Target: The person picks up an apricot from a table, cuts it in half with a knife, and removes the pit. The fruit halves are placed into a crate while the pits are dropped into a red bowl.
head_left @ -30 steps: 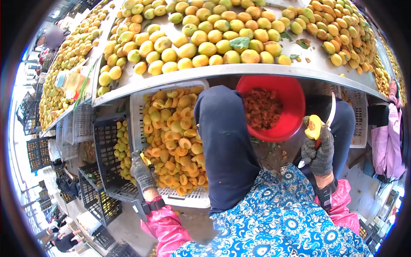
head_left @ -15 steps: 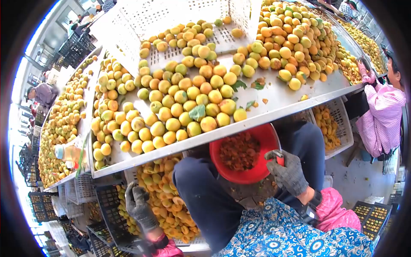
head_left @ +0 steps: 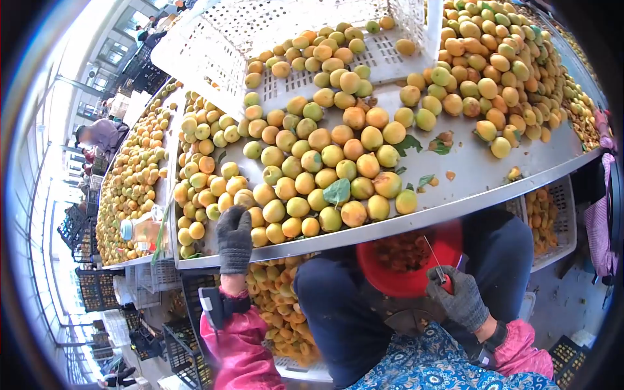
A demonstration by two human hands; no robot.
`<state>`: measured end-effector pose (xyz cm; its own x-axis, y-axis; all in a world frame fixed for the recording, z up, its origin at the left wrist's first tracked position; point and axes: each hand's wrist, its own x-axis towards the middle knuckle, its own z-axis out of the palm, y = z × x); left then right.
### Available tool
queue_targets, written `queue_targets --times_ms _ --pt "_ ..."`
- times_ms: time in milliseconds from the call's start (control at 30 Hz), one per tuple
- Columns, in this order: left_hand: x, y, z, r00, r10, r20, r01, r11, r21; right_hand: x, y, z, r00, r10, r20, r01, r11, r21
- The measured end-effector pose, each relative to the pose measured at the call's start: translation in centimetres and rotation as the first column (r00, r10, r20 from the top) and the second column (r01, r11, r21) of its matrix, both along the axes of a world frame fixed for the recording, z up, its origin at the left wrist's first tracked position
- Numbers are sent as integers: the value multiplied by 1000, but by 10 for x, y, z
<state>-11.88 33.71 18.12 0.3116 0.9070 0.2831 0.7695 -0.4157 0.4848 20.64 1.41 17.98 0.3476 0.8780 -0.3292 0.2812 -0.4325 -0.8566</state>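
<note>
My left hand [head_left: 234,242], in a grey knit glove, reaches over the metal table's front edge. Its fingers stretch forward among the yellow-orange apricots [head_left: 273,211], touching or close to the nearest ones; no fruit shows in its grasp. My right hand [head_left: 460,298], gloved alike, is closed around the red handle of a small knife [head_left: 446,282]. The thin blade points up and left, above a red basin [head_left: 377,276] between my knees. Inside the basin lie brownish-orange pieces [head_left: 406,252]. Below my left forearm, a crate holds split apricots [head_left: 283,302].
A white perforated crate [head_left: 218,65] lies tipped on the table [head_left: 471,175], apricots spilling from it. A large apricot pile [head_left: 500,71] rises at right. A bottle [head_left: 148,232] stands at left. Another person's pink checked sleeve [head_left: 599,227] shows at the right edge.
My left hand has risen from beside the split apricots to the fruit on the table. My right hand has turned, so the knife's blade now shows. The view has shifted left.
</note>
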Motion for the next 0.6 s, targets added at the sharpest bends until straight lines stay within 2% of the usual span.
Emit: queue_targets --times_ms 33,67,133,167,233,267,333,400,500,567,600 --pt "5 4 -1 996 -20 -83 26 997 69 0 2 1 1000 6 -12 -6 1000 2" --pt "28 2 16 976 79 -202 -86 996 -23 0 4 1 999 13 -30 -14 1000 -3" --pt "37 18 11 920 -75 -386 173 958 228 0 7 1 998 23 -56 -24 1000 -13" --pt "39 27 6 917 -77 -391 175 959 222 0 8 2 994 13 -108 -14 1000 -1" --pt "42 48 1 768 -176 -616 324 936 136 1 10 3 987 -7 -160 7 1000 2" --pt "43 56 5 747 -245 -618 304 953 -10 1 12 4 989 -11 -150 12 1000 7" --pt "43 63 8 777 -315 -545 287 948 -139 2 13 5 990 -19 -140 20 1000 7" --pt "42 65 4 780 -341 -524 351 933 -85 2 14 5 994 1 -107 1 1000 26" --pt "43 57 13 810 -296 -507 299 951 -78 3 13 4 980 6 -200 -3 1000 13" --pt "40 50 21 884 -186 -429 193 981 -25 2 11 4 980 -1 -201 2 1000 8" --pt "40 46 25 885 -183 -428 194 981 -18 2 11 4 980 -7 -201 7 1000 0"
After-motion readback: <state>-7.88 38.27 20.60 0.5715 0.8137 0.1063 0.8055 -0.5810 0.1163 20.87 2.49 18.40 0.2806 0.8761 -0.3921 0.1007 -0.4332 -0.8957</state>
